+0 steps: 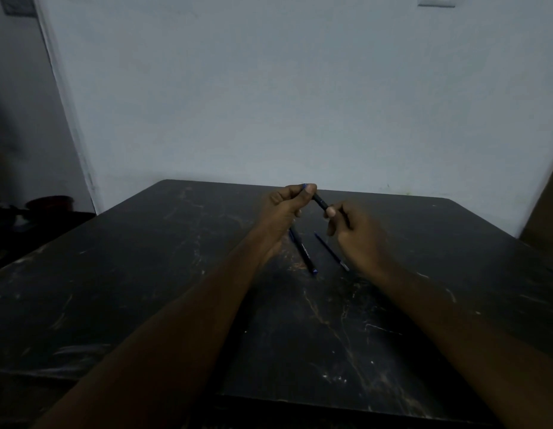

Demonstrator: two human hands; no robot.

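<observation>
Both hands are raised over the far middle of a dark, scratched table (145, 289). Between them is a short dark pen part (320, 202) with a blue end. My left hand (284, 209) pinches its upper end and my right hand (355, 233) pinches its lower end. Below the hands a dark pen barrel (304, 253) with a blue tip lies on the table. A thin refill (331, 251) lies beside it on the right.
A pale wall rises just behind the table. A dark red object (49, 203) sits in the shadowed corner at the left. A brown board (544, 209) leans at the right edge.
</observation>
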